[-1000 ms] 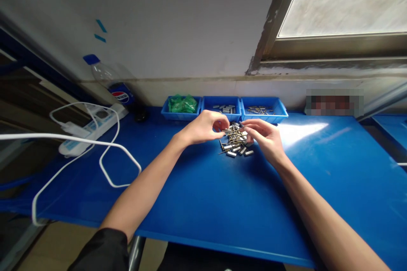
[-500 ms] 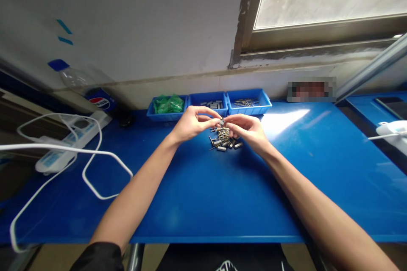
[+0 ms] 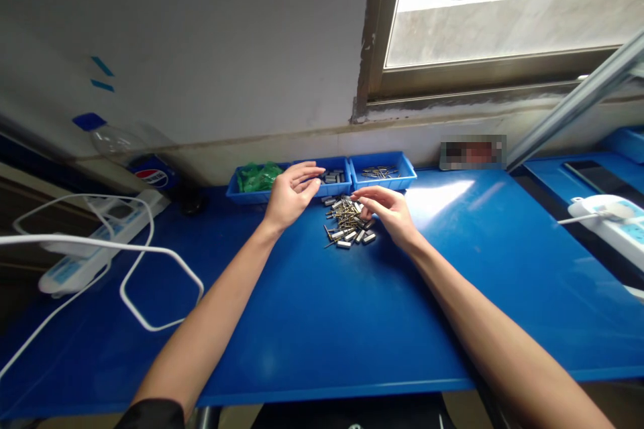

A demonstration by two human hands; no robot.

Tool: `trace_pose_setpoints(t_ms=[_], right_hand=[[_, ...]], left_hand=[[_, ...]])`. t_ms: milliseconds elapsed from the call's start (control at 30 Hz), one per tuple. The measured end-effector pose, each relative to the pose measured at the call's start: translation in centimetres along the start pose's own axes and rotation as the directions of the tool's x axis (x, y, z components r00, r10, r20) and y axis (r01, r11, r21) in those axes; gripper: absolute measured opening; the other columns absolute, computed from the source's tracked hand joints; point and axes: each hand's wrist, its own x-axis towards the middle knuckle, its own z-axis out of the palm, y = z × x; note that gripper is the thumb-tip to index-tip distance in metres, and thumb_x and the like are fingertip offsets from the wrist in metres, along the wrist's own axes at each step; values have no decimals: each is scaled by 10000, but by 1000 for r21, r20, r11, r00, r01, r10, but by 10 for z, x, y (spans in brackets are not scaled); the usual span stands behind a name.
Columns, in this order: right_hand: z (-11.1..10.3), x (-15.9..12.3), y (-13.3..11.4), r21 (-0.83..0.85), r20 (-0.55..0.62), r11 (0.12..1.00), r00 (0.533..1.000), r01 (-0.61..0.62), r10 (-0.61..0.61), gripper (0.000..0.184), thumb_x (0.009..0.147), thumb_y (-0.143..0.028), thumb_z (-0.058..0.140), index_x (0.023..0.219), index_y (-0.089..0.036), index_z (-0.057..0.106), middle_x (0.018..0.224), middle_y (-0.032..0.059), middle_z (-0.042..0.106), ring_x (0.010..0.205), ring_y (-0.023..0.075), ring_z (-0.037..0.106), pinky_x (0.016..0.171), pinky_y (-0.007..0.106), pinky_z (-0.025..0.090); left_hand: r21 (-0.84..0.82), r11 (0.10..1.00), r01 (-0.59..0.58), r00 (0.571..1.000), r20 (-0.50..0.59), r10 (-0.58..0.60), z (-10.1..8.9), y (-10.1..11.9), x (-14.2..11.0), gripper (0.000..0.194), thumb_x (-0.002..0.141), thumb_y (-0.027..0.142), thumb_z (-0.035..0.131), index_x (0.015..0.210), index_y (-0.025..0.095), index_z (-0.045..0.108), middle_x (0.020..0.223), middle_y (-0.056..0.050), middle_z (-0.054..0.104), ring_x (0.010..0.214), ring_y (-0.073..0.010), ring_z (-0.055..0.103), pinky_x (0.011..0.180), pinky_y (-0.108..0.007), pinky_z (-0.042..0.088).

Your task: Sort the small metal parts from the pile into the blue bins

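Observation:
My left hand (image 3: 290, 196) is open over the front of the middle blue bin (image 3: 347, 185), its fingers and thumb apart with nothing seen between them. Short grey metal blocks (image 3: 332, 177) lie in that bin beside its fingertips. My right hand (image 3: 390, 211) is at the right side of a loose pile of thin brass-coloured pins (image 3: 347, 216) and small metal blocks (image 3: 344, 244) on the table. Its thumb and fingertips are drawn together at the pile's back edge; what they hold, if anything, is too small to make out.
The left bin (image 3: 246, 197) holds green plastic (image 3: 259, 177); the right bin (image 3: 408, 174) holds thin metal pins (image 3: 380, 172). A cola bottle (image 3: 151, 174), a power strip (image 3: 118, 234) and looping white cable (image 3: 176, 251) occupy the left. Another power strip (image 3: 614, 214) and a phone (image 3: 594, 177) are right.
My hands have come apart from a small metal piece they held together. The left moved toward the middle bin and opened; the right lowered to the pile. The view tilted slightly.

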Motion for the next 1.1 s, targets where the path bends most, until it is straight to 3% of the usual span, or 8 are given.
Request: trace_pose_setpoints(t_ms=[67,100,167,267,500,867,1000,1100], right_hand=[[-1,0,3,-28,-20,1000,1000,9,-10,250,837,-431,775,972,-220,782,945,44,795,644,154,639,634,317,544],[-1,0,5,-46,-32,999,999,15,-17,242,836,-427,775,964,-221,780,937,40,793,655,158,645,654,321,552],[-1,-1,8,-77,-54,997,998,25,-29,221,839,-414,770,952,-223,775,925,34,786,666,161,651,676,321,558],[-2,0,11,-84,-87,996,995,39,-47,198,855,-402,746,936,-222,767,889,22,768,632,150,627,649,311,542],[-5,4,12,-81,-112,996,993,31,-40,204,843,-430,716,894,-236,751,802,11,754,569,152,578,602,317,522],[-7,5,15,-56,-99,998,995,15,-21,191,844,-428,698,912,-257,751,848,20,768,589,175,587,601,336,494],[-8,5,16,-64,-95,998,995,16,-22,202,853,-439,694,925,-258,748,852,23,768,593,179,591,605,342,501],[-8,5,15,-64,-96,998,995,24,-30,191,858,-435,705,919,-260,755,832,19,766,583,174,587,598,340,497]], left_hand=[[189,979,-82,985,162,51,-5,6,-3,192,880,296,713,981,182,830,1129,-103,786,1045,-242,752,940,-339,615],[256,957,-139,948,313,54,-7,9,-5,180,878,270,703,975,194,834,1055,-85,799,974,-228,755,894,-321,612],[317,911,-265,808,588,31,-10,12,-9,194,841,198,712,989,204,837,999,-67,803,910,-210,746,846,-289,589],[366,853,-371,704,710,2,-9,7,-14,229,796,100,696,957,183,836,957,-71,791,872,-194,731,827,-261,558],[451,776,-441,671,740,-48,-4,-4,-13,170,846,63,686,908,169,804,937,-66,760,877,-185,704,846,-255,533],[523,737,-428,692,714,-106,-14,-4,-10,96,912,105,655,848,169,687,932,-56,687,839,-188,643,734,-275,475],[519,752,-406,733,676,-70,-19,-5,-7,74,942,155,630,887,176,675,917,-53,704,848,-198,647,757,-290,483],[459,821,-339,809,587,5,-15,-2,-6,70,946,195,642,899,171,688,896,-45,729,794,-177,662,737,-280,501]])
